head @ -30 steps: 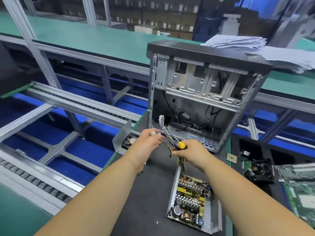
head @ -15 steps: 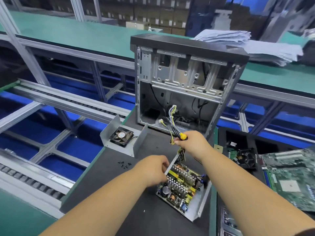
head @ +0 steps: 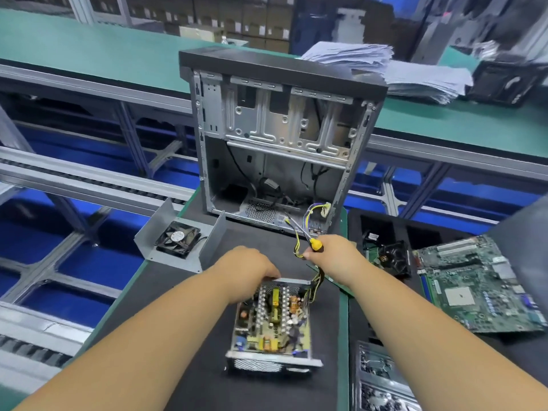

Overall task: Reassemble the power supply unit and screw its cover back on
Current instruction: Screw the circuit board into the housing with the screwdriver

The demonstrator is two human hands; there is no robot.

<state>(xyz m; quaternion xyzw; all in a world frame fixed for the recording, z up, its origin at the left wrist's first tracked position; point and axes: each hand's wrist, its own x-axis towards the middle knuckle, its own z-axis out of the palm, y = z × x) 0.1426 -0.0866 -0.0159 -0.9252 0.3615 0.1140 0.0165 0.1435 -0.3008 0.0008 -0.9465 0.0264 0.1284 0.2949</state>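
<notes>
Our left hand (head: pixel 252 264) curls over the far wall of the open power supply (head: pixel 274 321), gripping its edge; the unit lies on the black mat (head: pixel 184 336) just in front of us, circuit board facing up. Our right hand (head: pixel 332 253) is closed around a screwdriver (head: pixel 316 244) with a yellow handle, together with the supply's wire bundle (head: pixel 302 229). Further left on the mat sits the metal cover (head: pixel 207 247) holding a fan (head: pixel 178 238). Behind stands an empty case (head: pixel 281 137); a motherboard (head: pixel 480 286) lies to the right.
</notes>
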